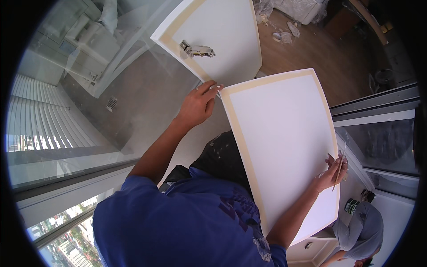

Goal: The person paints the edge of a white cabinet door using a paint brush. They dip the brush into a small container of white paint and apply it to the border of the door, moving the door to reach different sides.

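White cabinet panel, tape-edged on three sides, is gripped: left hand fingers clamp its top corner, right hand its untaped edge, holding a thin stick.

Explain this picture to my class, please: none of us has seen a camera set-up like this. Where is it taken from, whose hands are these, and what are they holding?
There is no machine here. The single picture comes from a wide fisheye camera worn on a person's head, looking down, so straight edges curve near the rim and the blue shirt fills the bottom. Both bare arms rise from there. The left hand grips the upper left corner of a white flat panel with a tan border. The right hand holds the panel's right edge and also pinches a thin stick-like tool; I cannot tell what kind. Beyond the panel sits a second white panel with a metal hinge on it. At the lower right another person in grey bends over; those are not the wearer's hands.
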Available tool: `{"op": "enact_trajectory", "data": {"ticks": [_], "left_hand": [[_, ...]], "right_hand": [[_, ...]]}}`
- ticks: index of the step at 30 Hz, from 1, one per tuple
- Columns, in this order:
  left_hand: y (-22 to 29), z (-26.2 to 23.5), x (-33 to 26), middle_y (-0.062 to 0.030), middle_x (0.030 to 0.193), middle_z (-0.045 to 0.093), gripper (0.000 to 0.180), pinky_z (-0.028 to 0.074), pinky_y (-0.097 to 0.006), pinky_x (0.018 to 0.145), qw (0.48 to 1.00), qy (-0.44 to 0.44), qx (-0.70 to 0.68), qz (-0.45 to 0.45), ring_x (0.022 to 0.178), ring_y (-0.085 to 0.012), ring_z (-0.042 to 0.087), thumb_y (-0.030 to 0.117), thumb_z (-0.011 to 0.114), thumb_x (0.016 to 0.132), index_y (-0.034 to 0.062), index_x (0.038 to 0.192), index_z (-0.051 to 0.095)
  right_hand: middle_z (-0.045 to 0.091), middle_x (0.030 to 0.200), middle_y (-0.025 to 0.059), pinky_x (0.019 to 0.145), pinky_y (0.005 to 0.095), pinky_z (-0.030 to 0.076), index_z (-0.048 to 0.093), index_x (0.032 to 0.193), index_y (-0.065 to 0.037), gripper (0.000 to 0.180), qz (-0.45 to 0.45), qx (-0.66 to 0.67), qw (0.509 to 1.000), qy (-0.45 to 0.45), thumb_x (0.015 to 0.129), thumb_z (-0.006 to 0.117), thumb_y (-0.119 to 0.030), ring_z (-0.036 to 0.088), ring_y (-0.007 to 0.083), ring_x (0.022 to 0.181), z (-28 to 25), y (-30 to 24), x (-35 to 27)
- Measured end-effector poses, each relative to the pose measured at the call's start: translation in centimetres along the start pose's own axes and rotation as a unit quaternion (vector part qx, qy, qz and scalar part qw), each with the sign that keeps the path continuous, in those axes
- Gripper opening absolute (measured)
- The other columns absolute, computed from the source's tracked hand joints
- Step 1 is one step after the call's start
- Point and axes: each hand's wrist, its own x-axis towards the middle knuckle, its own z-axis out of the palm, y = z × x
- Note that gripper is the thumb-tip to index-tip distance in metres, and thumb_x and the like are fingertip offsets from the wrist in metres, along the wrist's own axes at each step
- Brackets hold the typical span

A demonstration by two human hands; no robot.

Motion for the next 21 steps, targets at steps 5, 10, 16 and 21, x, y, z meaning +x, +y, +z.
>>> {"op": "enact_trajectory", "data": {"ticks": [5, 10, 16, 21], "left_hand": [[-0.5, 0.3, -0.3, -0.0159, 0.134, 0.066, 0.039, 0.059, -0.042, 0.086, 1.000, 0.008, 0.004, 0.014, 0.100, -0.0314, 0.074, -0.005, 0.063, 0.089, 0.0062, 0.125, 0.074], [-0.6, 0.3, -0.7, -0.0154, 0.134, 0.065, 0.042, 0.060, -0.040, 0.084, 1.000, 0.017, 0.013, 0.019, 0.097, -0.0290, 0.073, -0.007, 0.065, 0.085, 0.0084, 0.124, 0.074], [-0.1, 0.1, -1.7, -0.0131, 0.128, 0.066, 0.045, 0.058, -0.039, 0.079, 0.998, 0.027, 0.027, 0.054, 0.089, -0.0268, 0.071, -0.006, 0.067, 0.082, 0.0108, 0.123, 0.075], [0.2, 0.1, -1.9, -0.0130, 0.122, 0.066, 0.045, 0.056, -0.038, 0.076, 0.996, 0.038, 0.037, 0.066, 0.084, -0.0262, 0.069, -0.005, 0.068, 0.083, 0.0114, 0.125, 0.074]], "right_hand": [[0.075, 0.119, 0.0170, 0.069, 0.0338, 0.055, 0.058, 0.129, 0.005, 0.034, 0.005, -0.006, 1.000, 0.008, 0.105, 0.063, -0.018, 0.075, 0.0241, 0.082, 0.1, -0.1, 0.0], [0.075, 0.116, 0.0163, 0.068, 0.0334, 0.054, 0.060, 0.127, 0.005, 0.032, 0.002, -0.010, 1.000, 0.005, 0.106, 0.062, -0.019, 0.074, 0.0222, 0.081, -0.2, 0.3, 0.0], [0.076, 0.114, 0.0156, 0.067, 0.0328, 0.054, 0.062, 0.124, 0.005, 0.030, -0.002, -0.013, 1.000, 0.013, 0.106, 0.062, -0.019, 0.074, 0.0212, 0.078, 0.2, -0.1, -0.1], [0.076, 0.114, 0.0146, 0.066, 0.0326, 0.054, 0.064, 0.122, 0.005, 0.030, -0.011, -0.022, 1.000, 0.010, 0.106, 0.061, -0.020, 0.074, 0.0213, 0.078, 0.3, -0.3, 0.0]]}}
